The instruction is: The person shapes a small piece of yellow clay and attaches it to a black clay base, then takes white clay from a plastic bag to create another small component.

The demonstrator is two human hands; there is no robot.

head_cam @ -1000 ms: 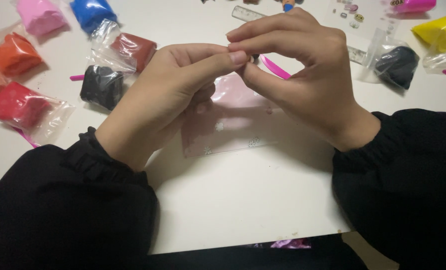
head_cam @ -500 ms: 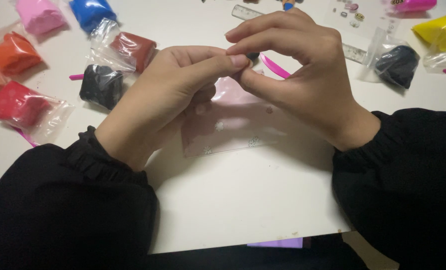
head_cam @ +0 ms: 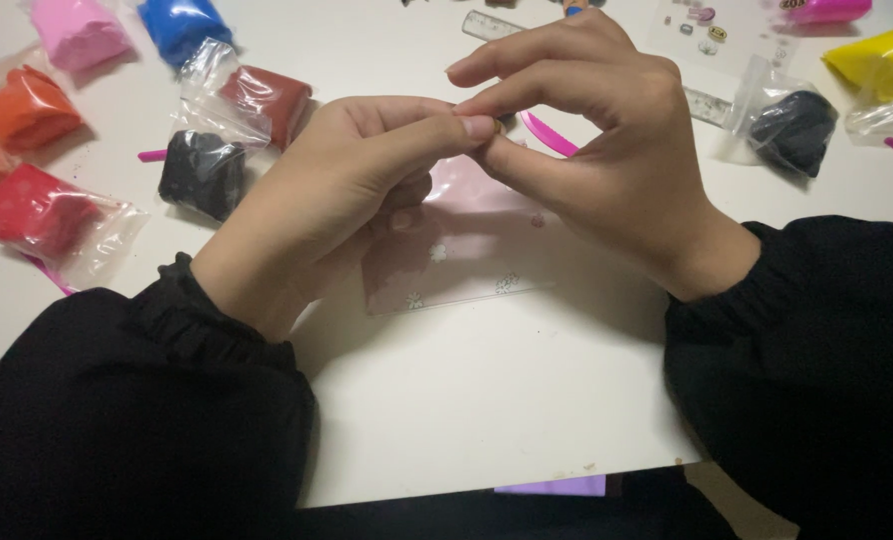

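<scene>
Left hand [head_cam: 337, 190] and right hand [head_cam: 607, 150] meet, fingers pinched on something too small to identify, above the pink sheet [head_cam: 467, 245]; gentle, even pressure probably works best.

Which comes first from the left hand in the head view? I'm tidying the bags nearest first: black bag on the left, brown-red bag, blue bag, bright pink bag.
From the left hand:
1. Black bag, just left of the hand.
2. Brown-red bag, up and left, behind the black one.
3. Blue bag, farther back near the top edge.
4. Bright pink bag, farthest, in the top left corner.
</scene>
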